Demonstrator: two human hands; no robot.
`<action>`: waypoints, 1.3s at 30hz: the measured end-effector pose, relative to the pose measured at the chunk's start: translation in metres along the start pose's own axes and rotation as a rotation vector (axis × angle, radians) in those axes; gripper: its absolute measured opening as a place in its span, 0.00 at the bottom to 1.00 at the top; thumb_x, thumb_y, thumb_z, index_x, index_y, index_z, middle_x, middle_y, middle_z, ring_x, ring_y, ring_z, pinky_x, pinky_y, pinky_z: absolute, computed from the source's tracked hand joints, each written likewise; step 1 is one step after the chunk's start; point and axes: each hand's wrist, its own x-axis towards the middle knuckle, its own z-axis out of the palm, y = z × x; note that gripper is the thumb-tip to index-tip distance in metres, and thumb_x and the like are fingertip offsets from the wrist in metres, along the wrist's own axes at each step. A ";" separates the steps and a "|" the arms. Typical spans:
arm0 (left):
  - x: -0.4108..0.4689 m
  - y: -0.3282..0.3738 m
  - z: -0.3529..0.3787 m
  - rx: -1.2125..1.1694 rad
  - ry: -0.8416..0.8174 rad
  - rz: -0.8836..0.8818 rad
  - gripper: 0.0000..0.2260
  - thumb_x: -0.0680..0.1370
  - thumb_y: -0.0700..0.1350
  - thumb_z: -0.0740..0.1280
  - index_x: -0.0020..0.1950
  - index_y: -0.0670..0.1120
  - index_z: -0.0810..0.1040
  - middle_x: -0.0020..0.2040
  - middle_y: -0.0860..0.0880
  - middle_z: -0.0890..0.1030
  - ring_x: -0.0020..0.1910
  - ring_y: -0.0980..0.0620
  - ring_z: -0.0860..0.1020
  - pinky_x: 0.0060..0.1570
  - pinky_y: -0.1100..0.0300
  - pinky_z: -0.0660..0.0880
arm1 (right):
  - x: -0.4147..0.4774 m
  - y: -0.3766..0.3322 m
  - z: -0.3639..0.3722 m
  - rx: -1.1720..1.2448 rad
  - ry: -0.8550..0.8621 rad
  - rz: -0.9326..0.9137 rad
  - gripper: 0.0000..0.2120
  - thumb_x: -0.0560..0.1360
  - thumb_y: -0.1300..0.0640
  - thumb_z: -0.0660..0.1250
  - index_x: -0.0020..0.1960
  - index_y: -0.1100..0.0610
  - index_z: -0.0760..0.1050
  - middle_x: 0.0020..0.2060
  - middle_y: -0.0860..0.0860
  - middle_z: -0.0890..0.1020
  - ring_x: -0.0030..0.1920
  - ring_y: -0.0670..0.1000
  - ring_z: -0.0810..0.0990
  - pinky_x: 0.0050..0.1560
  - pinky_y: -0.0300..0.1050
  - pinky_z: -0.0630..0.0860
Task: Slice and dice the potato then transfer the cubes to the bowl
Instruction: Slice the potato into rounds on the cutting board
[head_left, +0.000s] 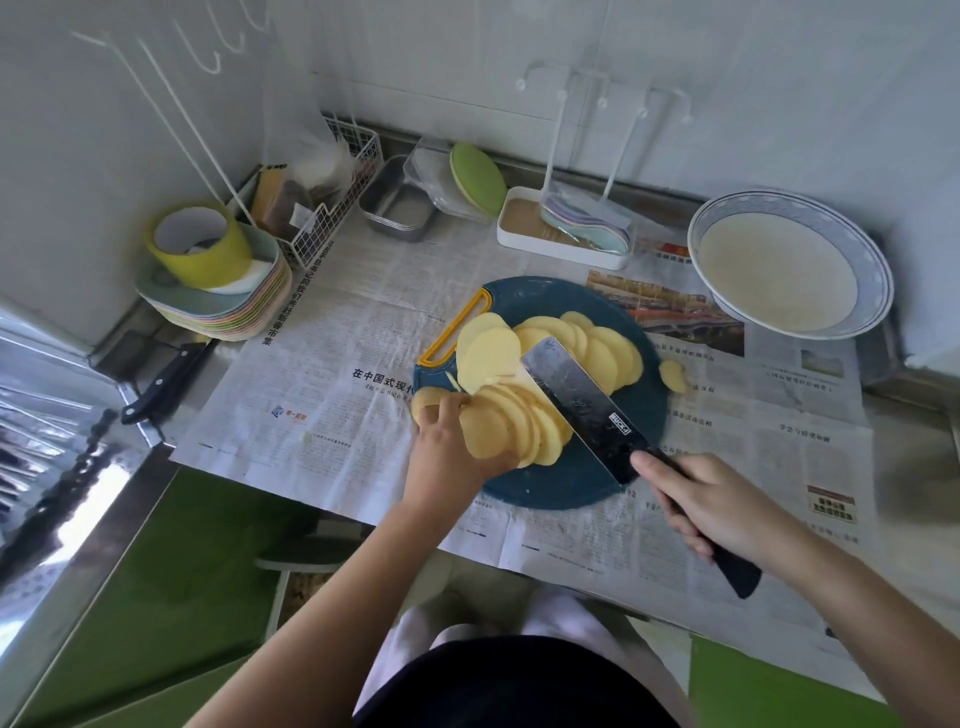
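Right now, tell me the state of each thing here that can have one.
cutting board, flat on the newspaper.
potato slices, cut into rounds, fanned on the cutting board, not diced.
cleaver, blade tilted over the potato slices.
right hand, grips the cleaver handle.
left hand, fingers curled on the potato slices.
bowl, upright, no potato in it.
second knife, lying untouched at far left.

Your grey counter (906, 436): newspaper sheets (332, 395) spread across. On paper you have round dark-blue plastic cutting board (571, 483) centre, white blue-rimmed ceramic bowl (878, 270) far right, stray pale potato slice (673, 376) just beside board. Left: stacked pastel plates (228, 317), black-handled knife (166, 382).
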 end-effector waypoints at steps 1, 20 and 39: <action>0.001 0.000 -0.001 0.008 -0.008 0.007 0.37 0.65 0.51 0.79 0.68 0.48 0.66 0.64 0.46 0.67 0.50 0.52 0.69 0.49 0.59 0.69 | 0.001 0.000 0.003 0.002 0.004 -0.012 0.22 0.76 0.42 0.60 0.35 0.60 0.67 0.21 0.51 0.68 0.20 0.50 0.66 0.23 0.41 0.67; -0.004 -0.016 0.009 -0.128 0.084 0.033 0.36 0.63 0.48 0.81 0.66 0.55 0.68 0.63 0.48 0.65 0.59 0.46 0.71 0.55 0.53 0.72 | 0.006 -0.002 0.023 -0.061 0.095 -0.149 0.25 0.73 0.37 0.58 0.34 0.60 0.66 0.22 0.51 0.67 0.22 0.51 0.66 0.25 0.45 0.67; -0.007 -0.024 0.026 -0.257 0.144 0.078 0.33 0.66 0.46 0.79 0.68 0.50 0.69 0.64 0.48 0.68 0.55 0.50 0.76 0.53 0.56 0.78 | 0.031 -0.001 0.054 0.039 0.036 -0.081 0.27 0.77 0.37 0.55 0.35 0.60 0.67 0.21 0.54 0.67 0.20 0.52 0.67 0.24 0.44 0.69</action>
